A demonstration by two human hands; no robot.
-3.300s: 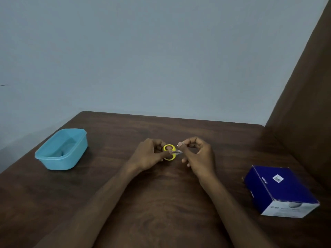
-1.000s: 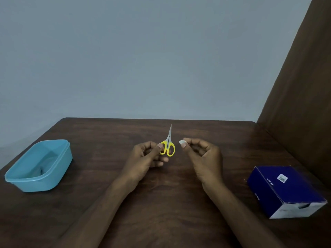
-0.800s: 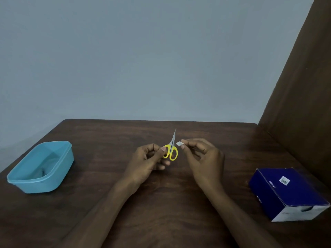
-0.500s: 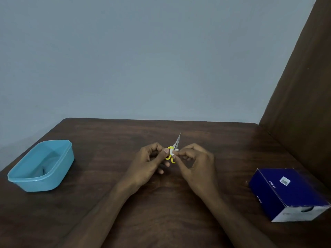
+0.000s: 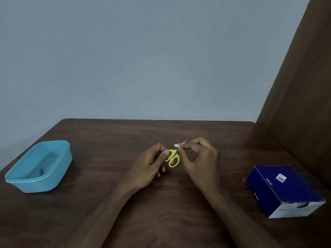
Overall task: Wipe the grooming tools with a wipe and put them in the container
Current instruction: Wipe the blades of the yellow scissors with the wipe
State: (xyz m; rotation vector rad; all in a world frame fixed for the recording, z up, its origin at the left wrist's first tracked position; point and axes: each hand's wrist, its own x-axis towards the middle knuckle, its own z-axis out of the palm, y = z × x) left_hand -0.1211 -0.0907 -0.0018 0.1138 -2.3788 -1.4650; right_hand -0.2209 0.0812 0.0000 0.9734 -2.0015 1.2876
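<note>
Small scissors with yellow handles (image 5: 173,160) are held above the middle of the table; my left hand (image 5: 149,165) pinches one handle loop between thumb and fingers. My right hand (image 5: 200,158) pinches a small white wipe (image 5: 177,145) around the blades, whose tip pokes out past the fingers to the upper right. A light blue plastic container (image 5: 38,166) sits open at the table's left side, with a dark small item lying inside it.
A dark blue cardboard box (image 5: 284,190) with a white end lies at the right of the dark wooden table (image 5: 161,212). A brown panel (image 5: 304,86) rises at the right. The wall behind is grey.
My right hand, apart from the scissors a second ago, has closed in and slid the wipe along the blades toward the tip. The scissors have tilted from upright to pointing right.
</note>
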